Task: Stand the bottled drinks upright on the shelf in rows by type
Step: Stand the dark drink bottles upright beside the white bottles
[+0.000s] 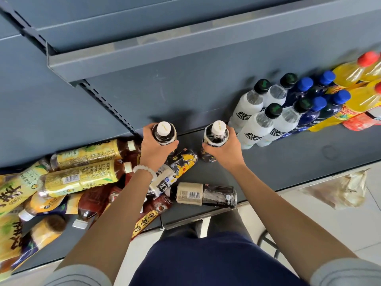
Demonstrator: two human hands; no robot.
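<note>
My left hand (155,149) is curled round the shoulder of one dark tea bottle (164,133), and my right hand (223,146) is wrapped the same way round a second (215,134), each held upright, its white cap toward me. I judge that I grip high on the shoulders so both can go down straight on their bases, side by side, starting a new row on the grey metal shelf (288,157). At two o'clock from my right hand stand the finished rows: cloudy white bottles with black caps (252,106), then deep blue ones with blue caps (315,112), then yellow ones with red caps (354,73), each type packed close. At eight o'clock from my left hand lies the unsorted heap (68,182), smooth clear plastic with glossy yellow and brown wrap labels, all on their sides. One matching dark bottle (206,195), ribbed at its base, lies at six o'clock near the shelf's front edge, another with a cartoon label (177,168) between my wrists.
</note>
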